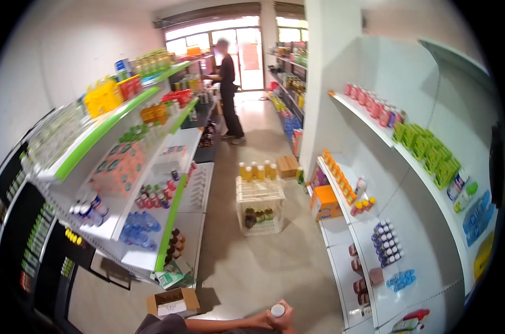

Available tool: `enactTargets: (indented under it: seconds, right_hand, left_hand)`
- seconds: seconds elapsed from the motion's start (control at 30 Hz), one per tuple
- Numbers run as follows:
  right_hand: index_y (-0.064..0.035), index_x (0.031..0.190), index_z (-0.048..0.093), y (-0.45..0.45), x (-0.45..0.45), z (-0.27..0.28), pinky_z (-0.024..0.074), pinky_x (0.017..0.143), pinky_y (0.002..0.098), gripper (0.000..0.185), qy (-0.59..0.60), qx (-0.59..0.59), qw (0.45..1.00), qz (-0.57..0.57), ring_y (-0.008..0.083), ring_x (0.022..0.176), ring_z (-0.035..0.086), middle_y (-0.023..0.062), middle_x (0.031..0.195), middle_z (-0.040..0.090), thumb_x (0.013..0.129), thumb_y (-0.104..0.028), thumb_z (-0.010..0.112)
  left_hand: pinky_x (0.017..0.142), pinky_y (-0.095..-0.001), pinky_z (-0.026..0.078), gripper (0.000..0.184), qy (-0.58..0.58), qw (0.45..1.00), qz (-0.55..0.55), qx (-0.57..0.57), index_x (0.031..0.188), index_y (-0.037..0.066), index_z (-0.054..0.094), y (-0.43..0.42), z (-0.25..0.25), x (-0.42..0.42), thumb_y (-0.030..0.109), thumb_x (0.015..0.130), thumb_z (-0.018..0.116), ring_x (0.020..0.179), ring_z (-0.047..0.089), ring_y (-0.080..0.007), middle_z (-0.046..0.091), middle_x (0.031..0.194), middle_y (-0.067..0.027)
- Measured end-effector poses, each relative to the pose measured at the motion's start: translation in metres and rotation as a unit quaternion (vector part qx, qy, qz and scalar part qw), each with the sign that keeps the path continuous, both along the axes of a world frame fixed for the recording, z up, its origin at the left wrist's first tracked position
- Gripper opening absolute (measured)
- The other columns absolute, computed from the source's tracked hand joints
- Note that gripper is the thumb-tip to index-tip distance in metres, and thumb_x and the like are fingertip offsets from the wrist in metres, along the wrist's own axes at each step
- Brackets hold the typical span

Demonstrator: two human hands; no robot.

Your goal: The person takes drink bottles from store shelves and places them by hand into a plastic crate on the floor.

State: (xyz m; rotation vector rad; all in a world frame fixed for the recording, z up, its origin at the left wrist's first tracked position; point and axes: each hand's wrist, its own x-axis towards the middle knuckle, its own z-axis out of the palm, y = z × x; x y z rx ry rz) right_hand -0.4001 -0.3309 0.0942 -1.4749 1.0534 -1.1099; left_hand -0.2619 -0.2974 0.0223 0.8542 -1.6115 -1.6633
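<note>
At the bottom edge, a bare forearm reaches in from the left to my left hand (pixel 265 319). It is closed around a small container with a round white cap (pixel 277 310), seen from above. The container's body is hidden by fingers and the frame edge. My right hand cannot be made out apart from it. Left of the forearm stands an open cardboard box (pixel 174 302) with something white inside. Ahead on the floor is a cream plastic crate stack (pixel 261 192); yellow bottles (pixel 258 170) stand on top, and dark and green-topped items sit lower inside.
Shelves (pixel 121 231) of packs and bottles line the left; white shelves (pixel 369 119) with cans, green packs and bottles line the right. A person (pixel 228 92) stands in the aisle by the left shelving. A brown carton (pixel 288 166) lies behind the crates.
</note>
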Motion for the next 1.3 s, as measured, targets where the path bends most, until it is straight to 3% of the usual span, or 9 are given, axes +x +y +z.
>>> enactTargets:
  seconds: [0.37, 0.5, 0.7, 0.77, 0.8, 0.9, 1.03, 1.13, 1.3]
  right_hand:
    - [-0.0044, 0.067, 0.049, -0.137, -0.048, 0.004, 0.0435, 0.048, 0.0293, 0.029, -0.014, -0.018, 1.000, -0.020, 0.0099, 0.052, 0.050, 0.0040, 0.054, 0.050, 0.066, -0.019, 0.073]
    - [-0.0043, 0.067, 0.048, -0.174, -0.044, 0.005, 0.0429, 0.048, 0.0291, 0.028, 0.040, -0.006, 0.998, -0.038, 0.0092, 0.052, 0.050, 0.0043, 0.054, 0.050, 0.066, -0.018, 0.072]
    - [-0.0050, 0.065, 0.047, -0.235, -0.037, -0.025, 0.0422, 0.048, 0.0295, 0.024, -0.041, 0.030, 0.988, -0.148, 0.0101, 0.053, 0.051, 0.0015, 0.056, 0.051, 0.070, -0.012, 0.069]
    - [-0.0057, 0.065, 0.047, -0.273, -0.021, -0.007, 0.0424, 0.049, 0.0292, 0.023, 0.027, -0.058, 0.984, -0.164, 0.0104, 0.054, 0.050, 0.0003, 0.057, 0.052, 0.071, -0.010, 0.069]
    - [-0.0049, 0.066, 0.048, -0.294, -0.015, 0.005, 0.0422, 0.050, 0.0295, 0.024, 0.013, -0.025, 0.989, -0.142, 0.0103, 0.054, 0.050, 0.0013, 0.057, 0.051, 0.070, -0.012, 0.070]
    - [-0.0042, 0.066, 0.047, -0.363, -0.001, -0.013, 0.0418, 0.049, 0.0297, 0.026, 0.053, -0.020, 0.994, -0.089, 0.0101, 0.054, 0.049, 0.0030, 0.056, 0.051, 0.070, -0.015, 0.071]
    - [-0.0049, 0.065, 0.046, -0.425, 0.085, 0.034, 0.0413, 0.048, 0.0302, 0.032, 0.160, -0.077, 0.984, 0.021, 0.0113, 0.052, 0.049, 0.0049, 0.056, 0.050, 0.071, -0.021, 0.073]
    - [-0.0047, 0.070, 0.050, -0.461, 0.147, 0.039, 0.0418, 0.050, 0.0294, 0.029, 0.166, -0.080, 0.977, 0.104, 0.0112, 0.054, 0.049, 0.0049, 0.058, 0.052, 0.072, -0.022, 0.073]
    - [-0.0052, 0.077, 0.055, -0.514, 0.242, 0.033, 0.0443, 0.059, 0.0275, 0.023, 0.120, -0.052, 0.955, 0.268, 0.0087, 0.062, 0.052, 0.0028, 0.066, 0.056, 0.074, -0.019, 0.072]
  left_hand:
    - [0.079, -0.0303, 0.047, 0.047, -0.038, 0.989, -0.063, 0.132, 0.113, 0.002, 0.052, -0.145, 0.016, -0.052, 0.013, 0.072, 0.072, 0.089, 0.057, -0.0136, 0.062, 0.092, -0.0046]
    - [0.079, -0.0303, 0.047, 0.046, 0.011, 1.000, 0.004, 0.000, 0.114, 0.002, 0.052, -0.183, 0.007, -0.053, 0.014, 0.074, 0.071, 0.089, 0.057, -0.0132, 0.062, 0.091, -0.0047]
    - [0.088, -0.0311, 0.045, 0.054, 0.073, 0.992, -0.100, 0.027, 0.119, 0.002, 0.052, -0.266, 0.000, -0.044, 0.022, 0.075, 0.075, 0.099, 0.056, -0.0154, 0.062, 0.107, -0.0087]
    - [0.090, -0.0310, 0.044, 0.059, -0.034, 0.985, -0.169, 0.006, 0.121, 0.001, 0.050, -0.314, 0.010, -0.027, 0.028, 0.075, 0.076, 0.101, 0.057, -0.0172, 0.062, 0.108, -0.0102]
    - [0.086, -0.0322, 0.046, 0.058, 0.022, 0.991, -0.076, -0.111, 0.117, 0.000, 0.052, -0.330, 0.011, -0.026, 0.032, 0.075, 0.076, 0.096, 0.059, -0.0195, 0.063, 0.103, -0.0110]
    - [0.082, -0.0331, 0.048, 0.055, 0.012, 0.997, -0.071, -0.034, 0.112, 0.001, 0.054, -0.382, 0.038, 0.003, 0.032, 0.072, 0.076, 0.091, 0.060, -0.0206, 0.064, 0.097, -0.0116]
    - [0.073, -0.0367, 0.049, 0.043, 0.102, 0.983, 0.120, -0.098, 0.096, 0.003, 0.061, -0.435, -0.015, 0.046, 0.032, 0.067, 0.076, 0.081, 0.063, -0.0260, 0.066, 0.087, -0.0130]
    - [0.078, -0.0403, 0.049, 0.048, -0.138, 0.955, 0.219, -0.145, 0.093, 0.005, 0.064, -0.449, 0.017, 0.116, 0.043, 0.064, 0.073, 0.088, 0.061, -0.0358, 0.066, 0.087, -0.0184]
    - [0.078, -0.0428, 0.049, 0.055, -0.204, 0.910, 0.360, -0.029, 0.097, 0.004, 0.063, -0.458, 0.031, 0.196, 0.045, 0.063, 0.074, 0.091, 0.061, -0.0366, 0.066, 0.093, -0.0195]
